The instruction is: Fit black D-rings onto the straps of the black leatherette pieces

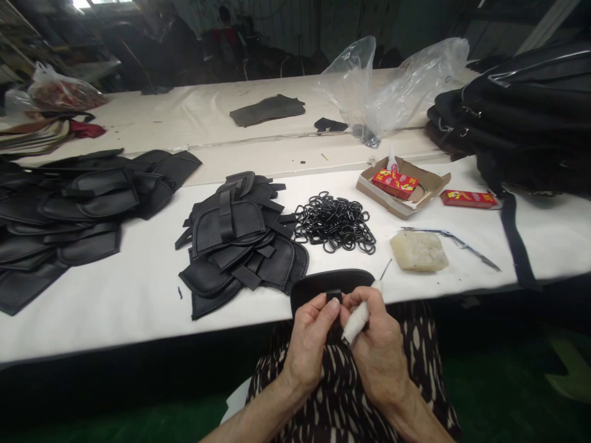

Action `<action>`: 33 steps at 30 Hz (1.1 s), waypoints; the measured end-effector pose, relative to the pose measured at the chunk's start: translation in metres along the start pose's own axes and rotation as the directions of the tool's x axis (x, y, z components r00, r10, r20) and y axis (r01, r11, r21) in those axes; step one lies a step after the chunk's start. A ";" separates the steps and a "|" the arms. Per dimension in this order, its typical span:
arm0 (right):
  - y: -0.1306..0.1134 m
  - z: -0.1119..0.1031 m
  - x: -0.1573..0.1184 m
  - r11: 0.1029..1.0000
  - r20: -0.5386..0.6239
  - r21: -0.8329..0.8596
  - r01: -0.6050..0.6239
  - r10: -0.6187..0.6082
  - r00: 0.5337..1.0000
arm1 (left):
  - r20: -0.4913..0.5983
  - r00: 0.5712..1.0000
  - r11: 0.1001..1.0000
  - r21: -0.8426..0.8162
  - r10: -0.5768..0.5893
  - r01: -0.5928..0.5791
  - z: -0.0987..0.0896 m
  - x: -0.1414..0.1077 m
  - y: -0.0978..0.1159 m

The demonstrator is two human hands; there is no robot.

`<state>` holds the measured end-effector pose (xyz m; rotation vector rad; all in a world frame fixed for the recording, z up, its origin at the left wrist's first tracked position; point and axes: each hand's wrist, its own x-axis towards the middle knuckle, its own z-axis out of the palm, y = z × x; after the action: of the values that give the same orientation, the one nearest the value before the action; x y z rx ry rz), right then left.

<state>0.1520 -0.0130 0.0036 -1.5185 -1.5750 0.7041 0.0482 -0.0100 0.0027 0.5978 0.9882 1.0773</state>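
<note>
A black leather piece (307, 288) lies at the table's front edge, partly over it, with a small black strap loop (333, 296) on it. My left hand (309, 341) pinches the leather piece at this strap. Close beside it, my right hand (376, 338) is closed around a white-wrapped awl (356, 323), whose thin metal tip points up and to the right. The right fingertips also touch near the strap; what lies between them is hidden. Just beyond my hands is a pile of black rings (335, 221), left of it a pile of black leather pieces (231, 227).
More black leather pieces (92, 203) lie at the left. Toward the right are a yellowish wax block (419, 251), a slim metal tool (466, 245), a cardboard tray (404, 212) with red boxes, and black bags (530, 117). Clear plastic bags (397, 86) stand behind.
</note>
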 end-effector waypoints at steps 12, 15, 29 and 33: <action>0.000 0.000 0.002 0.999 0.040 -0.035 -0.040 0.041 0.998 | -0.138 0.990 0.999 0.028 -0.011 0.015 0.003 0.000 -0.005; 0.000 -0.001 0.003 0.999 0.087 -0.036 -0.035 0.038 0.996 | -0.158 0.987 0.999 0.027 -0.026 0.031 0.002 0.000 -0.007; -0.007 -0.010 0.014 0.989 0.219 -0.142 0.041 -0.009 0.976 | -0.122 0.990 0.997 -0.026 -0.074 0.072 -0.002 0.003 -0.011; -0.004 -0.010 0.011 0.993 0.215 -0.118 0.012 0.014 0.977 | -0.085 0.993 0.995 -0.066 -0.081 0.076 -0.002 0.004 -0.008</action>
<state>0.1588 -0.0041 0.0140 -1.5707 -1.8060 0.8104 0.0510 -0.0101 -0.0060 0.4595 1.0420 1.0681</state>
